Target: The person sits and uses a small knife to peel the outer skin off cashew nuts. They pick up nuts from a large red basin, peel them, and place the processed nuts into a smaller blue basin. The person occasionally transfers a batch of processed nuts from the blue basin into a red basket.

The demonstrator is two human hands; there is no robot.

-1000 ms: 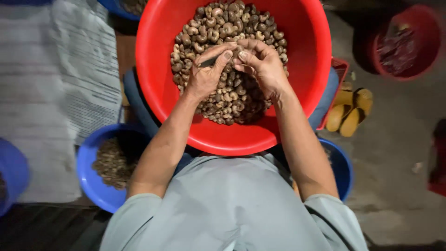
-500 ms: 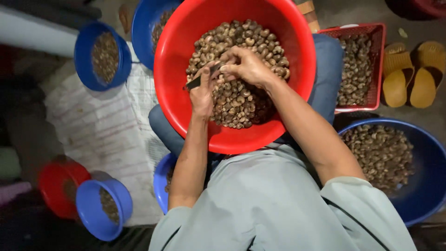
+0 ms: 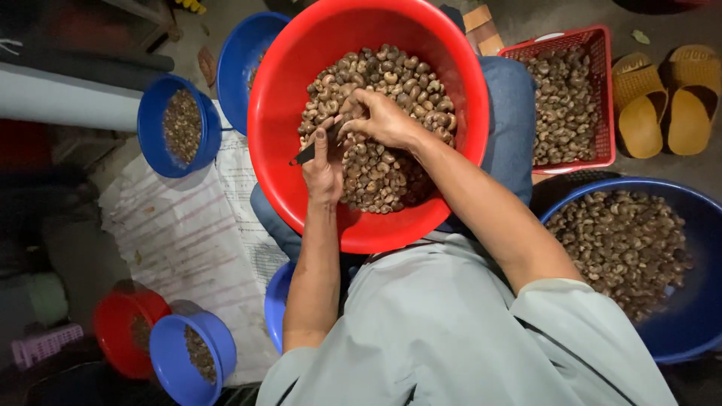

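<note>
A large red basin (image 3: 286, 150) rests on my lap, heaped with brown cashew nuts (image 3: 391, 169). Over the heap, my left hand (image 3: 323, 165) grips a small dark-handled knife (image 3: 310, 153), its handle sticking out to the left. My right hand (image 3: 382, 119) is closed on a single nut right beside the blade tip, the two hands touching. Both forearms reach up from my grey shirt at the bottom.
A red mesh basket (image 3: 602, 90) and a big blue basin (image 3: 699, 225) on the right hold more nuts. Small blue bowls (image 3: 178, 128) (image 3: 192, 357), a blue tub (image 3: 237, 68) and a red bowl (image 3: 120, 323) stand left on a woven sheet (image 3: 195, 233). Yellow sandals (image 3: 665, 101) lie top right.
The view has swung to the left, bringing the right-hand basket and blue basin fully into sight. My hands stay together over the nuts, working at one nut with the knife.
</note>
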